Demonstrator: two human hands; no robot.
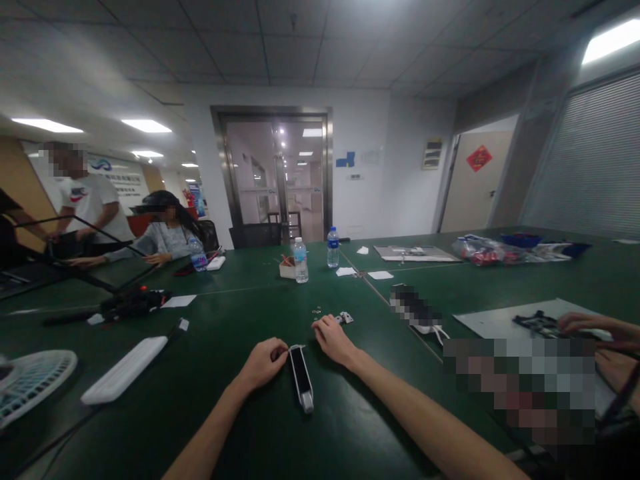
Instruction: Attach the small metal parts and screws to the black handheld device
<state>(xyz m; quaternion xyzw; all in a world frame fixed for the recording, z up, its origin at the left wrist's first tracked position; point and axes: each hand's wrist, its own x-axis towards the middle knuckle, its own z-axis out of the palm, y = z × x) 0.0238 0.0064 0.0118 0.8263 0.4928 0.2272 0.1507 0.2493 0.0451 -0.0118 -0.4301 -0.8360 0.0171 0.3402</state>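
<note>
On the green table (240, 427) lies a slim, long device (301, 373) with a white frame, a dark face and a pale block at its near end. My left hand (265, 360) rests at its far left side, fingers curled in; whatever they pinch, if anything, is hidden. To the right, my right hand (334, 339) lies beyond the device, its fingers bent down together to the tabletop; their tips hide anything held. Just past those fingers are a small metal bracket-like part (345, 318) and several tiny metal pieces (317, 310).
Two water bottles (301, 261) (333, 248) and a small box (287, 269) stand ahead. A white power strip (125, 370) and a fan grille (40, 380) lie left. At right, a co-worker's hands (595, 327) work over a white board (480, 320). Other people are at left.
</note>
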